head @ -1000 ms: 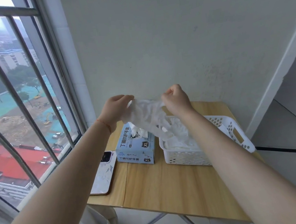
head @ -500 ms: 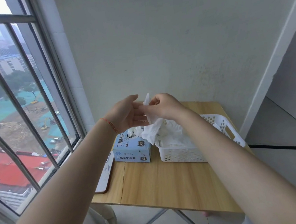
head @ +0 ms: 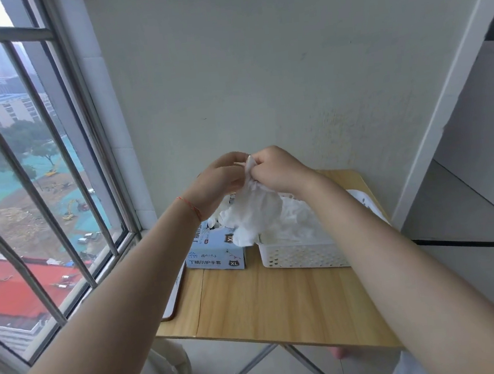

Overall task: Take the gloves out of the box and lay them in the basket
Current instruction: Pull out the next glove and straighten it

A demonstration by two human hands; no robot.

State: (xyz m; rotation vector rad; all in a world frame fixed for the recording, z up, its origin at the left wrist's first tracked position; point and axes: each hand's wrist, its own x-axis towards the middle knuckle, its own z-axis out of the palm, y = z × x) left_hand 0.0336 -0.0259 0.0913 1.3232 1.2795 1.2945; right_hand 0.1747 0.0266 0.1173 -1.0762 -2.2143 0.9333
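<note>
Mid-frame, our left hand and right hand both pinch the glove top, fingers curled; it hangs lengthwise downward, basket directly below-right, nearer our right.

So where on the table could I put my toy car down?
The wooden table is bare along its near part, in front of the glove box and the white basket. The back is crowded: box and basket sit close together, gloves in the basket, both hands above them. The phone takes the left edge.
</note>
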